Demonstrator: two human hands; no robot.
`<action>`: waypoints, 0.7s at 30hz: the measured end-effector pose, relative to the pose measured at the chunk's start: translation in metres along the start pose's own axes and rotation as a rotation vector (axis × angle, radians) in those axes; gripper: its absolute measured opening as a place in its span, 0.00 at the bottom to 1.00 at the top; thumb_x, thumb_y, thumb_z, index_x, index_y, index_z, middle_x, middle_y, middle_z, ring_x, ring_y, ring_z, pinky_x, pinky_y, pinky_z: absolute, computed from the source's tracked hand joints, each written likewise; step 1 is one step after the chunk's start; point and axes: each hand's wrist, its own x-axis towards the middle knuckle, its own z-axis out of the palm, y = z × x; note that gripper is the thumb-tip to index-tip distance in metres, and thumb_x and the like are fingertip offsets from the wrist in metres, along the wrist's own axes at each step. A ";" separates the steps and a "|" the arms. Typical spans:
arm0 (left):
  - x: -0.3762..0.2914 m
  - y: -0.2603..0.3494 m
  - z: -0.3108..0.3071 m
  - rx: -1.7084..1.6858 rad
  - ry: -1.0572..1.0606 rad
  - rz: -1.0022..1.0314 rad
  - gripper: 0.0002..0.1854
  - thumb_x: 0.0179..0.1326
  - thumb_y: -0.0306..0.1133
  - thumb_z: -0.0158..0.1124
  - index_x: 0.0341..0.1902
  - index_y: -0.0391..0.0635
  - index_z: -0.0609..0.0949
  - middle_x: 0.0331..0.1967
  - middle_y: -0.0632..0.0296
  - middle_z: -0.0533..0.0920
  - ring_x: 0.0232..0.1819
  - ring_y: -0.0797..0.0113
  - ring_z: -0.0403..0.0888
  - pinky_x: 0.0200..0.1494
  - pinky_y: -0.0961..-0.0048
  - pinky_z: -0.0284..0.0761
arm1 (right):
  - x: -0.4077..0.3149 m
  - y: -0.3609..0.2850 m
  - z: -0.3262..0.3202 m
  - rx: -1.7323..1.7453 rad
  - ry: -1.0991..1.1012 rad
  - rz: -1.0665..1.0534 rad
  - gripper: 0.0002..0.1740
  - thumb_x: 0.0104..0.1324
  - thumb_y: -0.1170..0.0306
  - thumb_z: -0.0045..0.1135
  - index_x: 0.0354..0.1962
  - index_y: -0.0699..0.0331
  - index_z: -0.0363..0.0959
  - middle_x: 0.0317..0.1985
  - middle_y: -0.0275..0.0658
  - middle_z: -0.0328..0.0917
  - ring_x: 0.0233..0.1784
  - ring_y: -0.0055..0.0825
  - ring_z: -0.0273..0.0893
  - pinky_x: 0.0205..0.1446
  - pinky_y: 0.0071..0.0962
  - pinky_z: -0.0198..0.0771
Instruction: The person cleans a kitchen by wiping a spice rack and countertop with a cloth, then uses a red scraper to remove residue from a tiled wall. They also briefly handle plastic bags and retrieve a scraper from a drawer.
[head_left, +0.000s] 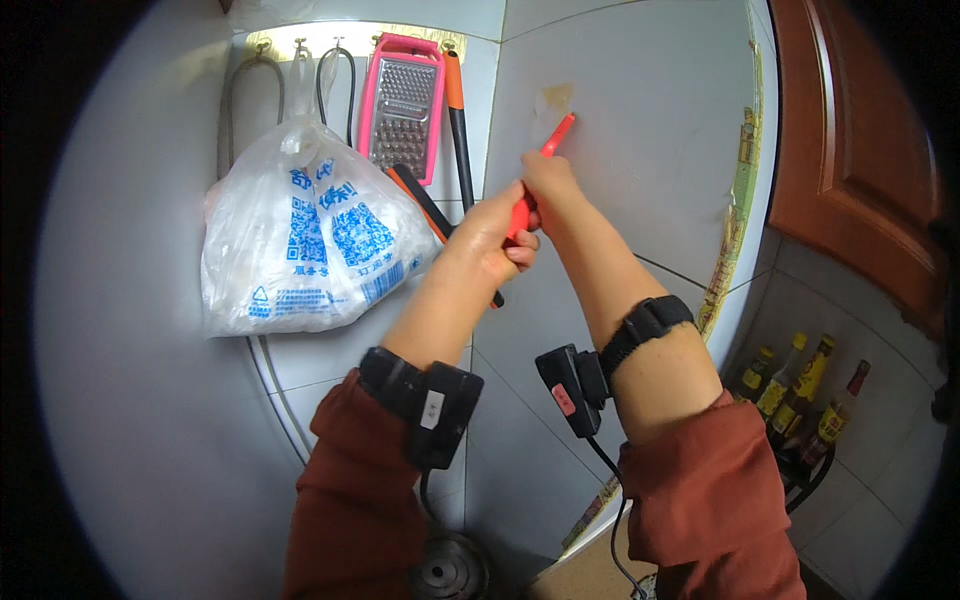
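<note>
Both my hands are on one red-orange handled tool (557, 135), whose thin end points up and right against the grey tiled wall. My left hand (504, 225) grips its thicker lower part. Just above, my right hand (551, 182) is closed around the middle of it. Near the tool's tip, a brownish, torn adhesive patch (557, 96) sticks to the tile. The tool's exact kind cannot be told, as my fingers cover much of it. Each forearm wears a black strap with a small black device.
A hook rail (352, 43) at upper left holds a white plastic bag (315, 240), a pink-framed grater (405, 105) and an orange-and-black handle (460, 127). A wooden cabinet door (862, 135) is at upper right. Sauce bottles (802, 386) stand at lower right. A round metal object (450, 570) lies below.
</note>
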 end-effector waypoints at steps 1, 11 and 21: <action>0.003 0.003 -0.002 0.016 0.038 0.018 0.11 0.62 0.43 0.51 0.31 0.49 0.70 0.22 0.67 0.69 0.12 0.81 0.57 0.09 0.87 0.45 | 0.006 0.000 0.006 -0.035 0.030 -0.021 0.13 0.56 0.65 0.43 0.26 0.69 0.64 0.20 0.40 0.66 0.17 0.30 0.64 0.14 0.33 0.55; -0.003 -0.011 0.019 0.016 0.063 0.060 0.11 0.62 0.43 0.50 0.29 0.50 0.70 0.22 0.70 0.68 0.11 0.81 0.56 0.09 0.86 0.45 | 0.003 -0.002 -0.010 -0.074 -0.021 -0.023 0.13 0.56 0.65 0.44 0.28 0.69 0.66 0.23 0.41 0.68 0.22 0.32 0.68 0.20 0.33 0.63; 0.018 0.011 0.015 0.053 0.053 0.048 0.10 0.63 0.42 0.49 0.31 0.49 0.69 0.22 0.67 0.69 0.11 0.81 0.56 0.09 0.86 0.45 | 0.008 -0.020 -0.004 -0.037 -0.078 -0.051 0.13 0.54 0.71 0.41 0.29 0.75 0.66 0.23 0.49 0.70 0.22 0.39 0.71 0.19 0.40 0.64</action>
